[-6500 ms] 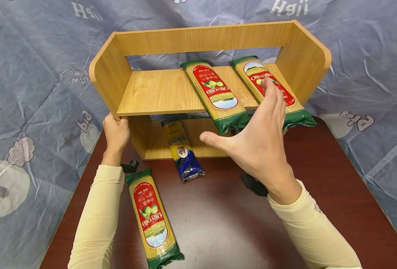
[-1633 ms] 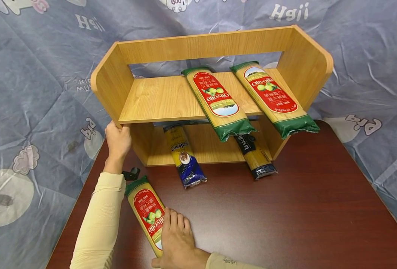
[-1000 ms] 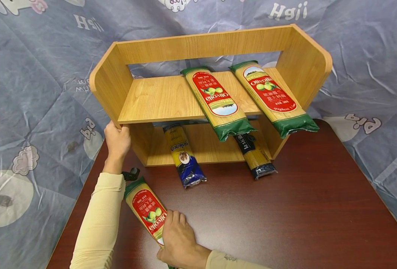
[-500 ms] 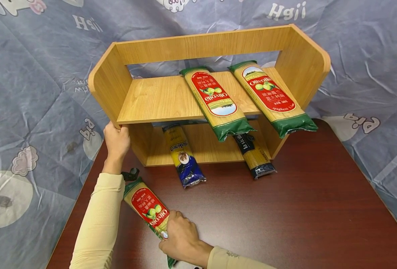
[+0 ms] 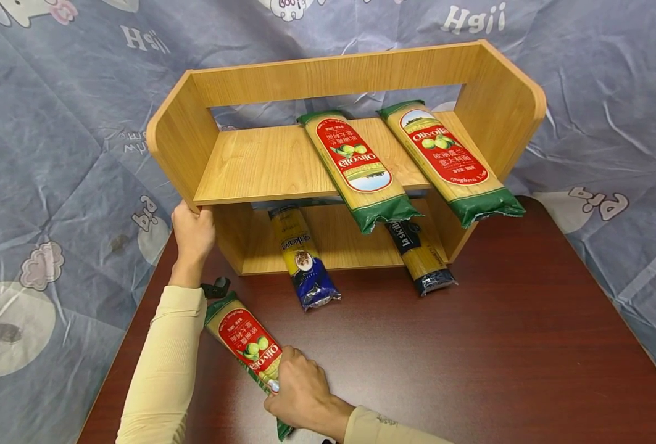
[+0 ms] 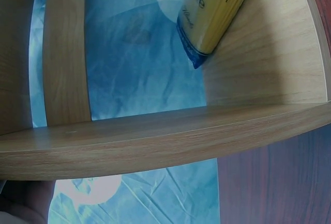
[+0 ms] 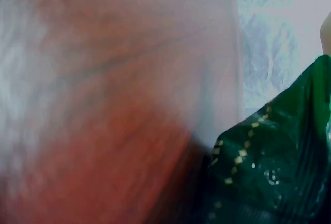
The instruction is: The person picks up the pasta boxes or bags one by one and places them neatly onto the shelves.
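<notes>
My left hand (image 5: 193, 234) grips the lower front edge of the left side panel of a two-tier wooden shelf (image 5: 266, 160). In the left wrist view, a bit of that hand (image 6: 31, 198) shows beside the panel's edge. On the table in front, my right hand (image 5: 302, 394) holds the near part of a green-ended Olivoilà spaghetti pack (image 5: 250, 345), fingers curled over it. The pack lies slanted, its far end near my left forearm. Its green end (image 7: 274, 157) fills the lower right of the right wrist view.
Two more Olivoilà spaghetti packs (image 5: 350, 160) (image 5: 444, 154) lie on the upper tier, ends jutting over the front. Below sit a yellow-and-blue Ankara pasta pack (image 5: 305, 262) and a dark-labelled La Sicilia pack (image 5: 422, 259). A patterned cloth (image 5: 72, 185) hangs behind the dark red table (image 5: 500, 345).
My right hand has come down from the upper-tier pack to the spaghetti pack on the table and gripped it. That pack has swung slightly, near end rightward. My left hand stays at the shelf.
</notes>
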`<action>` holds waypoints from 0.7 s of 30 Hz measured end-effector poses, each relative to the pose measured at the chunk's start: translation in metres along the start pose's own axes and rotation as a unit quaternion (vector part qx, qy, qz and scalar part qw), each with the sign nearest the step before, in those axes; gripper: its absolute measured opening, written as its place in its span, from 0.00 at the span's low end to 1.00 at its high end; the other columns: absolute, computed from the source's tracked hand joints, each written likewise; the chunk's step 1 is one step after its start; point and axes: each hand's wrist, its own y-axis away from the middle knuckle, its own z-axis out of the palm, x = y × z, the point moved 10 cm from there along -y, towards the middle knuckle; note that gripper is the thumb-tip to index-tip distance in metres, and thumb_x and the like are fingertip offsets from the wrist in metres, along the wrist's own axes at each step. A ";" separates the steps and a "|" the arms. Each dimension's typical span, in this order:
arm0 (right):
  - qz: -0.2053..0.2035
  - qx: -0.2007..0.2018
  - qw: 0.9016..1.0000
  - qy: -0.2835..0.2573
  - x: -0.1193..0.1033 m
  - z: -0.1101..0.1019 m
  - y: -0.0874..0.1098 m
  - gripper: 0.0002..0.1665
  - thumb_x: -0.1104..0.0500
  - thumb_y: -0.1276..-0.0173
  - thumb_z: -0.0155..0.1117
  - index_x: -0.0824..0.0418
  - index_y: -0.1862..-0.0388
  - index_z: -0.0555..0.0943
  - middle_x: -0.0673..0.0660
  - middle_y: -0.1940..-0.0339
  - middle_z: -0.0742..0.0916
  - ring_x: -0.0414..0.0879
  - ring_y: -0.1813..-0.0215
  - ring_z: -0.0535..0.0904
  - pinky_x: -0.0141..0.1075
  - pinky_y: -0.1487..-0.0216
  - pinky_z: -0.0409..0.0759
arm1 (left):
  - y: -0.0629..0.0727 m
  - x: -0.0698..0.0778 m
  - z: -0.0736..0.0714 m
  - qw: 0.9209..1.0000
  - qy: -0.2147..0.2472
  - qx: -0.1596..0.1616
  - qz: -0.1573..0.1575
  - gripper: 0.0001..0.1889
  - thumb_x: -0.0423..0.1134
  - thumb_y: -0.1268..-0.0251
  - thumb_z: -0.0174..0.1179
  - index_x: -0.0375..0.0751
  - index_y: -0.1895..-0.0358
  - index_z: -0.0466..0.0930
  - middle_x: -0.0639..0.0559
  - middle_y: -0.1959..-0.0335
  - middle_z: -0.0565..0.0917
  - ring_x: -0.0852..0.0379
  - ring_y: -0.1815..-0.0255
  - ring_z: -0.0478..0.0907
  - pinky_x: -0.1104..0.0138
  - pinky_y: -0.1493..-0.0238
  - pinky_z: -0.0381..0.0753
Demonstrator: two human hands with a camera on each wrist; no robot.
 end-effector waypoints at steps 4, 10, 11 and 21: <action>-0.005 -0.010 1.000 -0.008 0.001 -0.002 0.000 0.31 0.55 0.66 0.78 0.61 0.62 0.73 0.49 0.74 0.76 0.47 0.76 0.75 0.42 0.75 0.76 | 0.000 -0.001 0.001 1.000 0.003 0.002 0.004 0.15 0.41 0.25 0.56 0.30 0.52 0.84 0.38 0.59 0.87 0.51 0.56 0.83 0.66 0.55 0.76; 0.004 -0.018 1.000 -0.012 0.003 -0.008 0.001 0.31 0.55 0.64 0.78 0.59 0.62 0.73 0.49 0.75 0.77 0.45 0.77 0.74 0.41 0.76 0.74 | 0.000 0.000 0.001 1.000 -0.001 0.002 0.007 0.15 0.40 0.25 0.56 0.30 0.53 0.84 0.37 0.59 0.86 0.49 0.55 0.82 0.59 0.52 0.77; 0.004 -0.017 1.000 -0.012 0.004 -0.010 0.002 0.30 0.55 0.64 0.78 0.59 0.62 0.73 0.49 0.75 0.77 0.45 0.77 0.73 0.41 0.76 0.74 | 0.000 0.000 0.001 1.000 -0.001 0.002 0.007 0.15 0.40 0.25 0.56 0.30 0.52 0.84 0.37 0.59 0.86 0.49 0.55 0.82 0.59 0.52 0.77; -0.011 -0.004 1.000 -0.014 0.001 -0.030 0.005 0.30 0.56 0.64 0.78 0.59 0.61 0.73 0.48 0.75 0.77 0.44 0.77 0.74 0.40 0.77 0.74 | -0.001 0.001 -0.001 1.000 -0.001 0.002 0.007 0.14 0.38 0.26 0.55 0.30 0.52 0.84 0.36 0.58 0.86 0.48 0.55 0.82 0.58 0.52 0.77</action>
